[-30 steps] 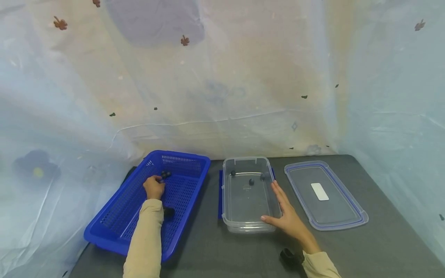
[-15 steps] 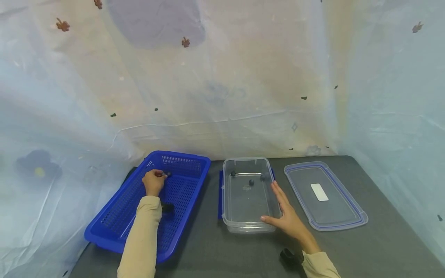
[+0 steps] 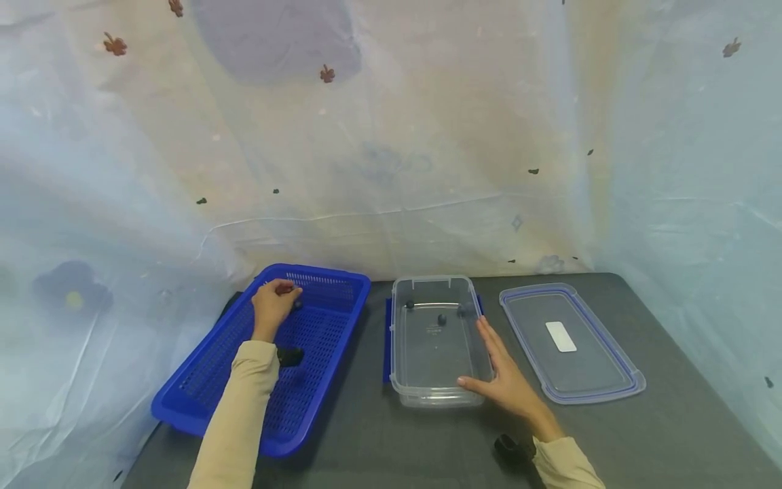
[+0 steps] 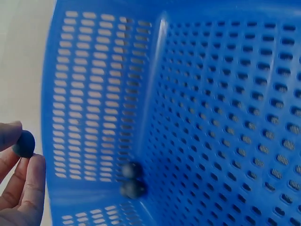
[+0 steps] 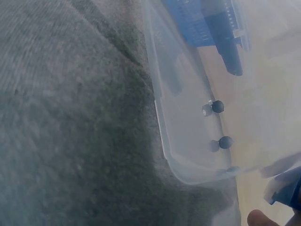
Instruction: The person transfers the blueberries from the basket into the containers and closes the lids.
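Head view puts the left hand (image 3: 273, 305) at the far end of the blue basket (image 3: 220, 380), left of centre in the frame, and the left wrist view shows its fingertips pinching one small dark ball (image 4: 23, 143) at the left edge of that frame. The grip looks shallow, on the tips only, so the ball could slip out and roll away across the perforated floor. Two more dark balls (image 4: 132, 179) lie touching each other in the basket's corner, low in the left wrist frame. The right hand (image 3: 504, 380) lies with straight, relaxed fingers against the near right side of the clear container (image 3: 435, 397), lower centre of the head view; it braces the wall without gripping it, so a knock could slide the light tub on the grey table (image 3: 672, 435). Three dark balls (image 5: 217, 106) sit at the container's far end and would roll if it jolts. A clear lid (image 3: 571, 343) lies apart to the right.
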The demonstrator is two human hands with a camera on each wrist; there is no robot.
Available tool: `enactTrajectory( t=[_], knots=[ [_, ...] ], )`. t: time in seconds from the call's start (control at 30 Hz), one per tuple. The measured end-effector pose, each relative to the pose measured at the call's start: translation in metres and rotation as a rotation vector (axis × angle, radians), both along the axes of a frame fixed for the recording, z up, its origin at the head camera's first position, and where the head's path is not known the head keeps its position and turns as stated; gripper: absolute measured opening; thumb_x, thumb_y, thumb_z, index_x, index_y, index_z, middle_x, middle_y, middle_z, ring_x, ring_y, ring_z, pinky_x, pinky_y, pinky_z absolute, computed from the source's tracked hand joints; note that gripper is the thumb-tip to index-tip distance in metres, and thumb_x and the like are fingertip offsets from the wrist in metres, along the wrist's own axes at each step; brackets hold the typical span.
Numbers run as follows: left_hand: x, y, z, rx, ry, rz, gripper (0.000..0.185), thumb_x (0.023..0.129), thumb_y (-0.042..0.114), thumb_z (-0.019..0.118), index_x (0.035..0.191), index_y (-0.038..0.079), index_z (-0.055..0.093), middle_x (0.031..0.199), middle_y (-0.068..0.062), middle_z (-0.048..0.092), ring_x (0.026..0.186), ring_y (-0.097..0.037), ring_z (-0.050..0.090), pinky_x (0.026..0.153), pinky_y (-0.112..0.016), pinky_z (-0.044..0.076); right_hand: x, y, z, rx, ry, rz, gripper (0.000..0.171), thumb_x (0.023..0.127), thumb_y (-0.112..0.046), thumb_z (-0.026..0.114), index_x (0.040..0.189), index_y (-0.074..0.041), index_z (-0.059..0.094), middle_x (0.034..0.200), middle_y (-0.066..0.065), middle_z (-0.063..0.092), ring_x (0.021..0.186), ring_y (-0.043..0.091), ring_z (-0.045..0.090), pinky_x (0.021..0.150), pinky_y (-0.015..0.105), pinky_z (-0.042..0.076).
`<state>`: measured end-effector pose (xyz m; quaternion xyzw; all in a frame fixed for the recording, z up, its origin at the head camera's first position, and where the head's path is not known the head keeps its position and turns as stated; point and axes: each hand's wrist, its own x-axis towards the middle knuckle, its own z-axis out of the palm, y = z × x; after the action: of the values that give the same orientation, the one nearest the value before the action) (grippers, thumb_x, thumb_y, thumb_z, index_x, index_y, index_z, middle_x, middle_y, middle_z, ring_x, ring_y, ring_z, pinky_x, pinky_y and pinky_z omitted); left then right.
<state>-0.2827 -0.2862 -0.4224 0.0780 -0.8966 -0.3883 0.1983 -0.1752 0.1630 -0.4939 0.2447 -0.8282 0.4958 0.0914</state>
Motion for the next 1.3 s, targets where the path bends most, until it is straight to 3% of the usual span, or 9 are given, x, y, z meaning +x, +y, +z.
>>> enactTrajectory(
  t=[0.23,0.4,0.57,0.73,1.07,1.3],
  knots=[
    [0.011,0.019,0.019,-0.005,0.005,-0.081,0.031,0.092,0.019,0.067,0.112,-0.004,0.067,0.105,-0.022,0.067,0.096,-0.036,0.064,0.082,-0.049,0.050,-0.003,0.003,0.009,0.137,0.024,-0.029,0.110,0.075,-0.037,0.082,0.155,-0.005,0.013,0.159,0.021,0.008,0.140,0.047,0.015,0.100,0.068,0.026],
    [0.017,0.034,0.030,0.019,0.027,-0.170,0.030,0.093,0.022,0.067,0.112,-0.001,0.068,0.104,-0.019,0.069,0.095,-0.033,0.065,0.083,-0.047,0.050,-0.006,0.004,0.017,0.215,-0.009,-0.026,0.112,0.077,-0.044,0.079,0.155,-0.005,0.009,0.160,0.020,0.004,0.142,0.044,0.012,0.102,0.067,0.025],
    [0.024,0.051,0.040,0.040,0.039,-0.243,0.028,0.093,0.024,0.067,0.112,0.002,0.069,0.103,-0.015,0.070,0.095,-0.030,0.066,0.082,-0.047,0.050,-0.005,0.003,0.020,0.249,-0.086,0.002,0.117,0.076,-0.048,0.078,0.156,-0.009,0.003,0.160,0.017,-0.003,0.143,0.043,0.006,0.103,0.067,0.024],
    [0.029,0.069,0.047,0.063,0.046,-0.309,0.028,0.093,0.024,0.067,0.112,0.003,0.069,0.104,-0.014,0.069,0.096,-0.029,0.065,0.082,-0.046,0.051,-0.006,0.003,0.019,0.245,-0.104,0.008,0.119,0.075,-0.049,0.079,0.156,-0.010,0.001,0.160,0.016,-0.005,0.143,0.042,0.004,0.104,0.066,0.022],
    [0.023,0.112,0.047,0.168,-0.006,-0.426,0.025,0.092,0.017,0.069,0.113,0.004,0.069,0.107,-0.011,0.068,0.097,-0.025,0.064,0.081,-0.042,0.052,-0.010,0.000,0.018,0.202,-0.109,0.017,0.120,0.073,-0.045,0.081,0.155,-0.006,0.002,0.161,0.015,-0.005,0.143,0.044,0.006,0.103,0.067,0.021],
    [0.014,0.155,0.044,0.308,-0.024,-0.496,0.023,0.088,0.009,0.071,0.110,-0.001,0.068,0.107,-0.013,0.068,0.100,-0.026,0.064,0.084,-0.040,0.051,-0.013,0.000,0.016,0.181,-0.100,0.017,0.120,0.073,-0.043,0.082,0.155,-0.003,0.005,0.160,0.016,-0.004,0.142,0.045,0.008,0.102,0.068,0.022]
  ],
)
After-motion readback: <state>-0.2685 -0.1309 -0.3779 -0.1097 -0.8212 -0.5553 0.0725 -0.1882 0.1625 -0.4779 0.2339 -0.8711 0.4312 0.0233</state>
